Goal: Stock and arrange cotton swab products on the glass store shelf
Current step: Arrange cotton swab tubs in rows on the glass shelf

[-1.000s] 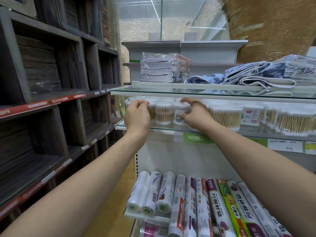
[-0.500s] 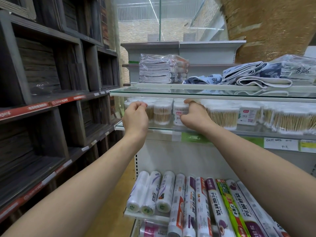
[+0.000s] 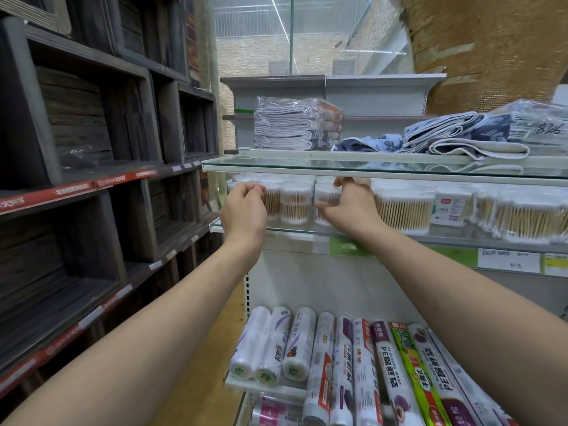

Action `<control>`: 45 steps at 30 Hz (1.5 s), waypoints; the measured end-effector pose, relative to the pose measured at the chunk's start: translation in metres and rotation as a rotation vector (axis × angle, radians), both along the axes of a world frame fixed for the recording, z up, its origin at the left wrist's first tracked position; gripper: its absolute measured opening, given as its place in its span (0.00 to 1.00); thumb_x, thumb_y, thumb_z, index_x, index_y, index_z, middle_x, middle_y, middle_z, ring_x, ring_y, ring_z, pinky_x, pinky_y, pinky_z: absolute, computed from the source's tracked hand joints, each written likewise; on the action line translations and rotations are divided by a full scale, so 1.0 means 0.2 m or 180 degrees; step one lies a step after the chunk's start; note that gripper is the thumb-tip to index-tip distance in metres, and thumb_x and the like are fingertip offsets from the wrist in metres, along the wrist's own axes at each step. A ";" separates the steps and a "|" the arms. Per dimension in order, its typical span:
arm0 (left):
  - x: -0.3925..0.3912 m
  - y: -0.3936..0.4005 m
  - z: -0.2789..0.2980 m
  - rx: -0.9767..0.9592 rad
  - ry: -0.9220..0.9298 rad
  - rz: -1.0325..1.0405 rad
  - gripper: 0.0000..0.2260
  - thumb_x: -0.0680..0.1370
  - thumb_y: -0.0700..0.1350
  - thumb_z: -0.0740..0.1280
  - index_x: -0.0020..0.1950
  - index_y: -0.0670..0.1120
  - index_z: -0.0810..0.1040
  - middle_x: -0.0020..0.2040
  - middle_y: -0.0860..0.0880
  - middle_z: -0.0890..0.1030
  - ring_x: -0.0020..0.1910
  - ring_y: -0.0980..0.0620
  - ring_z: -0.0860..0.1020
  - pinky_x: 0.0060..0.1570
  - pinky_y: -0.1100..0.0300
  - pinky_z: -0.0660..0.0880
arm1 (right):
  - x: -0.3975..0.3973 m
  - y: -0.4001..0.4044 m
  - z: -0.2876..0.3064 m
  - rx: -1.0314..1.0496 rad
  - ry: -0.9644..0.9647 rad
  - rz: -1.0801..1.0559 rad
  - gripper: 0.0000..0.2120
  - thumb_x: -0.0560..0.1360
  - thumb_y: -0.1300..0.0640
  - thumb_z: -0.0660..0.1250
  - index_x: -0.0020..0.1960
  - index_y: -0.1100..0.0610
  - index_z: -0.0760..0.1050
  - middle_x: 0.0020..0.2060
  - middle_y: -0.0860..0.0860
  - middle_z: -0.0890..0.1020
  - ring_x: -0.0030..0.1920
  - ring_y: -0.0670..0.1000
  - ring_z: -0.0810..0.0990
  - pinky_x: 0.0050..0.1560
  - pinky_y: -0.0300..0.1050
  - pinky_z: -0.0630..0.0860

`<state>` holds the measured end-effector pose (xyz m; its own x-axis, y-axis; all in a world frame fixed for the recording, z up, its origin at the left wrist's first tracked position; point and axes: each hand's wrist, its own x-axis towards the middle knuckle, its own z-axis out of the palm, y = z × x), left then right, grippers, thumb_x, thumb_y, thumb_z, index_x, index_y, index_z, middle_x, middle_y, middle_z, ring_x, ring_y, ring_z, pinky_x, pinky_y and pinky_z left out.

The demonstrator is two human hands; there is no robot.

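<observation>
Round clear cotton swab tubs stand in rows on the middle glass shelf (image 3: pixel 461 238). My right hand (image 3: pixel 350 210) grips one white-lidded tub (image 3: pixel 326 193), fingers over its lid and thumb across its lower front. My left hand (image 3: pixel 244 210) is at the shelf's left end, fingers curled at the lid edge of another tub (image 3: pixel 272 202), which it mostly hides. A free tub (image 3: pixel 295 202) stands between the two hands. To the right lie larger swab boxes (image 3: pixel 404 210) and bagged swab packs (image 3: pixel 528 221).
An upper glass shelf (image 3: pixel 368 167) sits close above the tubs and carries folded cloths (image 3: pixel 295 124). Plastic wrap rolls (image 3: pixel 353 373) lie on the lower shelf. Dark wooden shelving (image 3: pixel 92 149) lines the left side, with the aisle floor (image 3: pixel 209 348) between.
My right hand has shifted its grip on the tub, so the thumb now lies lower across the front. The left hand has barely moved.
</observation>
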<state>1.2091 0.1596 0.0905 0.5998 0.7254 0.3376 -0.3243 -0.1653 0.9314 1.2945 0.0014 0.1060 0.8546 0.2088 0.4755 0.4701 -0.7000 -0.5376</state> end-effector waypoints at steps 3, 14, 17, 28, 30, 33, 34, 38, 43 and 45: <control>-0.01 0.00 0.00 0.0009 0.0018 0.0011 0.08 0.77 0.47 0.64 0.42 0.52 0.82 0.45 0.53 0.82 0.52 0.46 0.79 0.59 0.41 0.78 | 0.01 0.01 -0.03 0.0010 0.0078 0.0067 0.29 0.73 0.57 0.68 0.72 0.55 0.65 0.67 0.58 0.64 0.68 0.61 0.68 0.71 0.50 0.64; -0.03 -0.01 0.00 0.0118 0.0132 0.0079 0.08 0.78 0.47 0.63 0.44 0.52 0.83 0.43 0.53 0.81 0.50 0.47 0.79 0.58 0.41 0.78 | 0.03 0.06 -0.04 0.0258 -0.0012 -0.0045 0.30 0.76 0.47 0.72 0.73 0.54 0.65 0.65 0.58 0.67 0.65 0.61 0.72 0.69 0.54 0.69; -0.03 -0.01 0.00 0.0139 0.0131 0.0071 0.08 0.78 0.46 0.64 0.44 0.52 0.82 0.42 0.53 0.80 0.50 0.47 0.79 0.58 0.42 0.78 | 0.03 0.07 -0.03 0.0240 -0.0018 -0.0056 0.31 0.75 0.47 0.72 0.73 0.56 0.65 0.63 0.59 0.71 0.65 0.61 0.73 0.66 0.52 0.70; -0.07 -0.08 -0.01 0.0815 0.0258 -0.0002 0.06 0.81 0.47 0.64 0.49 0.53 0.81 0.46 0.58 0.80 0.53 0.51 0.77 0.53 0.55 0.72 | -0.05 0.00 -0.08 0.0353 -0.0362 -0.0094 0.23 0.75 0.52 0.70 0.68 0.56 0.70 0.61 0.58 0.72 0.58 0.58 0.74 0.54 0.45 0.68; -0.07 -0.11 -0.04 0.1268 0.0254 -0.0050 0.06 0.81 0.49 0.65 0.53 0.53 0.81 0.51 0.55 0.82 0.55 0.51 0.78 0.58 0.52 0.73 | -0.09 -0.02 -0.09 0.0332 -0.0530 -0.0119 0.21 0.75 0.52 0.70 0.65 0.56 0.72 0.59 0.57 0.74 0.58 0.57 0.75 0.55 0.47 0.70; -0.06 -0.16 -0.10 0.1878 0.0255 -0.0053 0.10 0.80 0.49 0.66 0.59 0.50 0.81 0.57 0.51 0.82 0.59 0.49 0.77 0.62 0.51 0.72 | -0.15 -0.09 -0.12 0.0254 -0.0707 -0.0181 0.20 0.75 0.51 0.70 0.64 0.56 0.75 0.57 0.56 0.77 0.59 0.58 0.75 0.59 0.51 0.72; -0.07 -0.19 -0.12 0.2013 0.0238 -0.0052 0.11 0.80 0.49 0.67 0.61 0.49 0.81 0.59 0.51 0.82 0.61 0.49 0.76 0.62 0.52 0.71 | -0.18 -0.12 -0.13 0.0181 -0.0736 -0.0235 0.20 0.75 0.50 0.70 0.65 0.56 0.75 0.58 0.56 0.77 0.60 0.59 0.75 0.60 0.51 0.71; -0.07 -0.32 -0.19 0.2195 0.0295 -0.0132 0.13 0.80 0.49 0.67 0.62 0.49 0.81 0.62 0.51 0.81 0.66 0.47 0.73 0.62 0.56 0.66 | -0.26 -0.30 -0.19 -0.0042 -0.0703 -0.0467 0.22 0.76 0.50 0.69 0.68 0.55 0.74 0.59 0.55 0.76 0.61 0.60 0.72 0.61 0.51 0.69; -0.10 -0.59 -0.23 0.2384 0.0384 -0.0411 0.14 0.80 0.49 0.67 0.64 0.49 0.80 0.63 0.50 0.80 0.66 0.47 0.72 0.63 0.56 0.65 | -0.33 -0.62 -0.26 -0.0088 -0.0547 -0.0756 0.23 0.77 0.48 0.68 0.70 0.53 0.72 0.62 0.54 0.75 0.64 0.58 0.71 0.65 0.52 0.69; -0.11 -0.67 -0.22 0.2430 0.0393 -0.0461 0.14 0.80 0.49 0.67 0.65 0.50 0.80 0.63 0.50 0.80 0.67 0.46 0.71 0.65 0.56 0.65 | -0.34 -0.70 -0.27 -0.0098 -0.0476 -0.0806 0.24 0.77 0.48 0.67 0.71 0.52 0.71 0.64 0.54 0.75 0.66 0.58 0.70 0.66 0.52 0.68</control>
<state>1.1871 0.0257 0.0463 0.7364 0.2314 0.6358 -0.2930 -0.7379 0.6079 1.2256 -0.1396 0.0517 0.8023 0.0141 0.5968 0.3508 -0.8200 -0.4523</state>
